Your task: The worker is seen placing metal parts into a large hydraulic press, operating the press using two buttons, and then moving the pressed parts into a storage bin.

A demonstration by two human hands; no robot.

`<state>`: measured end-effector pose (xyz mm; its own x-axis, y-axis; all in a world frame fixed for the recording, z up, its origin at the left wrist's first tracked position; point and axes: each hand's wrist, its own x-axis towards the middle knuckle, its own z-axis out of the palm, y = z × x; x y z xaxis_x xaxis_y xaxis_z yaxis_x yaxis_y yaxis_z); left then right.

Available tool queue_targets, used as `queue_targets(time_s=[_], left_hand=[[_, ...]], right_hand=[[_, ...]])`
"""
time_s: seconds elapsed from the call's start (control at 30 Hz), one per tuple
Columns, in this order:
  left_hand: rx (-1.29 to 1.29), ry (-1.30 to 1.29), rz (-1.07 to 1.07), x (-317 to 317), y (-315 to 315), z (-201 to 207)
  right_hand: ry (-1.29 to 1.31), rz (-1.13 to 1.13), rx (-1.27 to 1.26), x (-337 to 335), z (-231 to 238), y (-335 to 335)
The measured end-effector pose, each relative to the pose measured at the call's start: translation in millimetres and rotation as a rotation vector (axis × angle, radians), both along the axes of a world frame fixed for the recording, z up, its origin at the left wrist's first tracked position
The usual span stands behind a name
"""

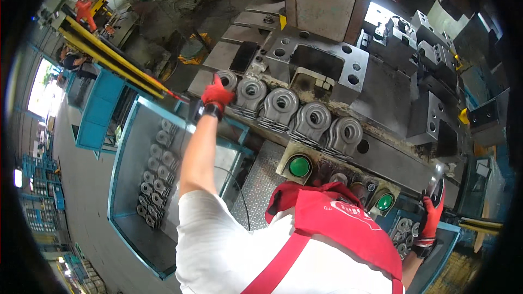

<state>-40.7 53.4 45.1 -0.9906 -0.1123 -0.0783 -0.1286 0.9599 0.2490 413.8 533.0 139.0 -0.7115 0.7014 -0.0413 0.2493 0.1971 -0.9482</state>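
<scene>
My left hand [217,97], in a red glove, is at the left end of a row of stacked grey metal parts on the press's front ledge. Its fingers close against the side of the leftmost ring-ended part [227,80], one finger pointing up along it. Beside that stand more stacks of flat, ring-ended parts, among them a middle stack [281,105] and the right-end stack [345,135]. Far to the right, my right hand [432,215], also red-gloved, is closed around a shiny grey piece [436,182] whose kind I cannot make out.
Behind the row sits a steel die block [348,68] with holes. Green buttons [299,166] project in front. A blue-framed bin [112,196] at left holds several ring parts; another bin [455,234] stands below my right hand. Yellow rails [103,49] cross the upper left.
</scene>
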Motion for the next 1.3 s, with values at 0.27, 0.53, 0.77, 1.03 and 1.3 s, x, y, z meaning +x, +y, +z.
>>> queue_targets(time_s=[0.27,0.53,0.77,1.03,1.3], left_hand=[[0.474,0.144,-0.15,11,-4,15],[0.764,0.6,0.08,65,-19,-6],[0.976,0.439,0.307,116,-11,-39],[0.706,0.333,0.281,139,-15,-72],[1.049,0.324,0.405,142,6,-88]], right_hand=[[0.105,0.161,0.237,-139,60,-10],[-0.294,0.012,0.602,-294,118,25],[-0.569,-0.066,0.698,-422,96,71],[-0.554,-0.06,0.588,-492,56,118],[-0.578,0.26,0.883,-502,31,124]])
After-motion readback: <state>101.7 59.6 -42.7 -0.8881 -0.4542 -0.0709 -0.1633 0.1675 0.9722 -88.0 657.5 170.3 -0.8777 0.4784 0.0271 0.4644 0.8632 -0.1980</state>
